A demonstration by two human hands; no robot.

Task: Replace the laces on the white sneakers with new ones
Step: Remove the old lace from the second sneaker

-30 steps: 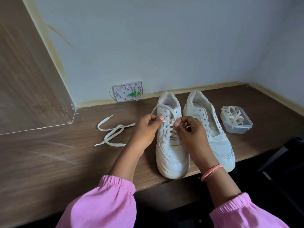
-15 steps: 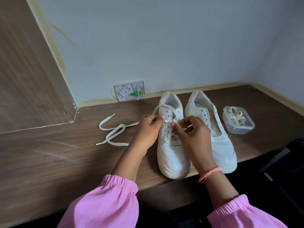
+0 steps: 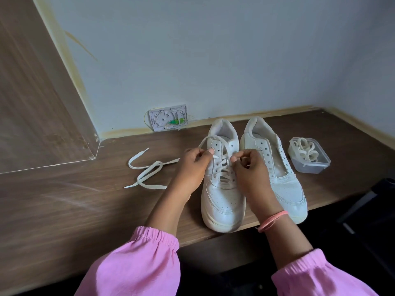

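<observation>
Two white sneakers stand side by side on the wooden desk, toes toward me. The left sneaker (image 3: 222,195) is partly laced with a cream lace (image 3: 223,169). My left hand (image 3: 192,167) pinches a lace end at the shoe's left eyelets. My right hand (image 3: 250,169) pinches the lace over the tongue. The right sneaker (image 3: 284,184) has no lace, its eyelets bare. A loose cream lace (image 3: 147,169) lies coiled on the desk to the left of my left hand.
A clear plastic container (image 3: 310,165) with more laces sits right of the sneakers. A white wall plate (image 3: 168,120) leans at the back wall. A wooden panel (image 3: 32,103) rises on the left. The desk edge (image 3: 192,240) runs under the toes.
My right hand has shifted slightly left, toward the middle of the laced sneaker. My left hand keeps its pinch at the left eyelets. The sneakers have not moved.
</observation>
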